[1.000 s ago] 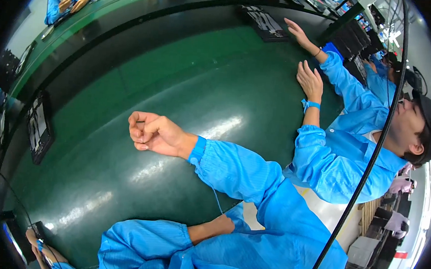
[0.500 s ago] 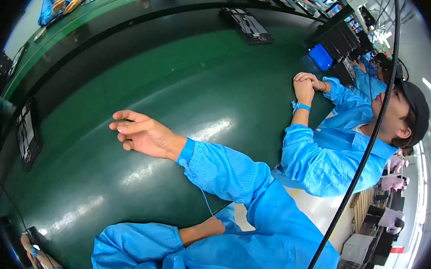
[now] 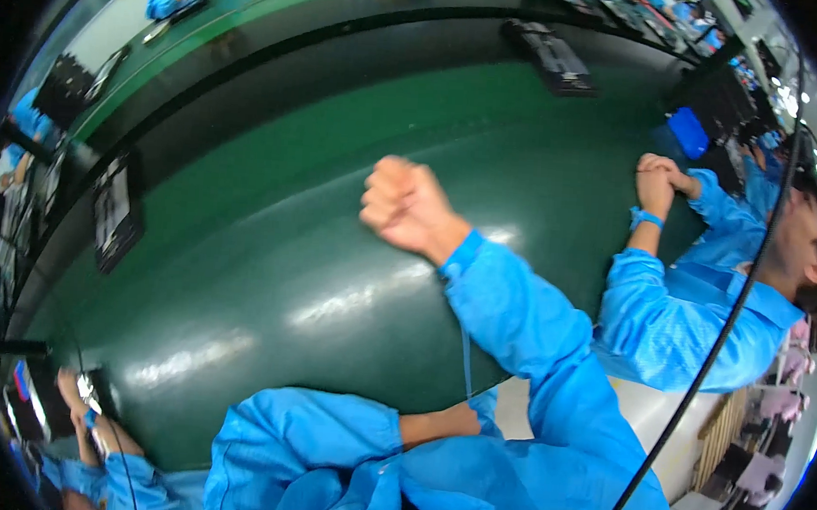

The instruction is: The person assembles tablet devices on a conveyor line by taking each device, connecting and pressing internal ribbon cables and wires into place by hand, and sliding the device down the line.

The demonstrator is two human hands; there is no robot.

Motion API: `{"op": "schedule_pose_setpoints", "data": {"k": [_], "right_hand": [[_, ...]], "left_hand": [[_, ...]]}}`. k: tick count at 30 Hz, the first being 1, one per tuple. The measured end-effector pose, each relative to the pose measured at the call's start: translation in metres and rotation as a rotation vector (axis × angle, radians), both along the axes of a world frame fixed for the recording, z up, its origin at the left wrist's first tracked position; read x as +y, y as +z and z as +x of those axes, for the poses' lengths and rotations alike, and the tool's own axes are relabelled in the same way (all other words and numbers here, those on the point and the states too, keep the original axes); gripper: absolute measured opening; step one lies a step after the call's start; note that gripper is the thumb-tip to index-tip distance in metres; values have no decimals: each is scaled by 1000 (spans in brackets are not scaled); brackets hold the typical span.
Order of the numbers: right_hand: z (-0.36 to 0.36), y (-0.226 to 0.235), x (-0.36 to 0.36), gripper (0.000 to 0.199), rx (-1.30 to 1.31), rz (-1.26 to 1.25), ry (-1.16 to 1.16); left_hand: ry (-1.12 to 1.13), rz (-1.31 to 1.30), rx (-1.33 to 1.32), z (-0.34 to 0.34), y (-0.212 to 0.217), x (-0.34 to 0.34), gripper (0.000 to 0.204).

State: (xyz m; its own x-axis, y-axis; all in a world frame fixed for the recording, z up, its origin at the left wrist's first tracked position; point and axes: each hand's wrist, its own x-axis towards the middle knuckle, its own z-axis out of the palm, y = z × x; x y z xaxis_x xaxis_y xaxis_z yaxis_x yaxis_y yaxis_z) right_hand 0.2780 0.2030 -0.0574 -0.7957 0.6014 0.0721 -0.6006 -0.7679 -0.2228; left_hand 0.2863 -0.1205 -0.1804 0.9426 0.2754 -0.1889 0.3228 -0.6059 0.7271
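My right hand (image 3: 404, 206) is raised above the green tabletop (image 3: 267, 274), its fingers curled into a fist with nothing seen in it. A blue wrist strap (image 3: 465, 253) circles that wrist, and a thin blue cord (image 3: 467, 366) hangs from it. My left hand (image 3: 464, 420) rests low near the table's front edge, close to my body. Its bare wrist shows past the blue sleeve, but the fingers are hidden.
Two flat black trays with silvery parts, one at left (image 3: 114, 214) and one at the back (image 3: 547, 58), lie along a dark curved strip. At right sits a person with clasped hands (image 3: 661, 183), near a blue bin (image 3: 687, 132). A black cable (image 3: 721, 340) crosses the right side.
My right hand has closed from loosely spread fingers into a fist. The whole view has shifted, so the trays and the neighbouring person appear farther right. My left hand stays low.
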Motion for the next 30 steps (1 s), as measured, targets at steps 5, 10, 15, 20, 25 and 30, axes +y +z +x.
{"op": "schedule_pose_setpoints", "data": {"k": [5,10,15,20,25,30], "right_hand": [[23,10,36,32,77,-46,-106],[77,9,73,55,-28,-77,-265],[143,-3,105,48,125,-34,-379],[159,-3,111,42,54,-217,-638],[148,4,108,49,-110,-127,-667],[154,9,103,65,40,-134,-590]], "left_hand": [[82,15,92,33,-9,7,21],[22,72,56,-9,-31,-9,21],[-42,101,-29,-10,-47,-14,21],[-117,122,-79,31,-56,-12,21],[-145,148,-73,27,-74,-22,21],[-143,168,-59,24,-84,-26,21]]}}
